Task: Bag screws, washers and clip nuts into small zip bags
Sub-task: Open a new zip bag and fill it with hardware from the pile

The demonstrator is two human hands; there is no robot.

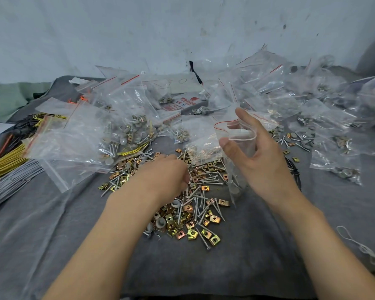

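Note:
A loose heap of brass clip nuts (206, 231), silver screws (210, 179) and grey washers (160, 222) lies on the grey cloth (204, 273) in the middle. My left hand (162, 176) is palm down on the heap with its fingers curled into the parts; what it holds is hidden. My right hand (256, 152) holds a small clear zip bag (238, 135) with a red strip above the heap, mouth held open between thumb and fingers. Grey pieces show at the bag's hanging bottom.
Many zip bags holding hardware (126, 131) are piled across the back and right (338, 169). Yellow cable ties (7, 159), grey ties (13, 180) and orange ties lie at the left. A printed bag packet (182, 102) sits behind. A white loop (359, 245) lies at the right.

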